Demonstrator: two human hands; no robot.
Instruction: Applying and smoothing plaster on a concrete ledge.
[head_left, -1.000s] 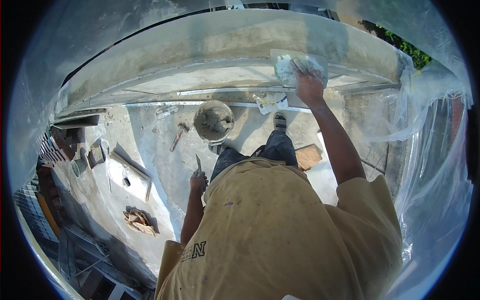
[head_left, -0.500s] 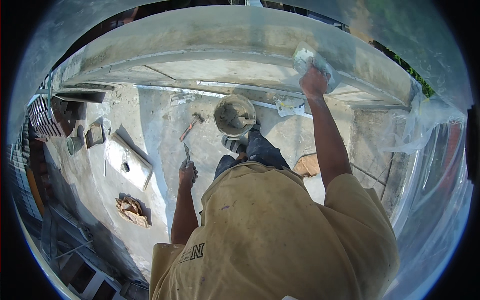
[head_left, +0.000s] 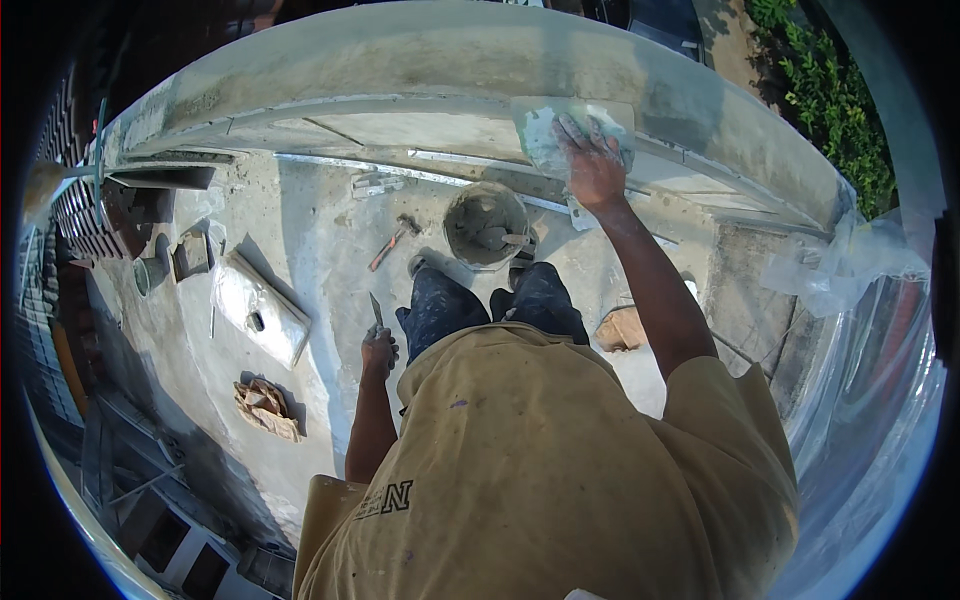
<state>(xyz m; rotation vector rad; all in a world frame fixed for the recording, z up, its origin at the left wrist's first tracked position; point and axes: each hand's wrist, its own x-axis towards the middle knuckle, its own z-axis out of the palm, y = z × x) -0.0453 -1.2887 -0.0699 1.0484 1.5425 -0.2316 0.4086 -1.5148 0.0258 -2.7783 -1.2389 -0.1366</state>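
Observation:
My left hand (head_left: 379,350) hangs low at my left side, wrapped round the handle of a small trowel (head_left: 376,308) whose narrow blade points away from me. Reaching far forward, my right hand (head_left: 596,165) holds a pale green, plaster-smeared float (head_left: 543,135) against the long curved wall (head_left: 400,70). Its fingers lie over the float's back; the grip beneath them is hidden. Between my feet and the wall stands a bucket (head_left: 452,228) of grey mortar, with another trowel (head_left: 494,238) resting in it.
A hammer (head_left: 394,243) lies left of the bucket. Long straight metal strips (head_left: 440,176) run along the wall's foot. Further left are a pale sack (head_left: 262,310), crumpled brown paper (head_left: 267,407) and a small pail (head_left: 150,274). Clear plastic sheeting (head_left: 870,330) hangs at the right.
My right hand has moved left along the wall with the float, which now shows more of its flat back. The plastic sheeting overhead has swung aside, uncovering green plants. My left hand has barely moved.

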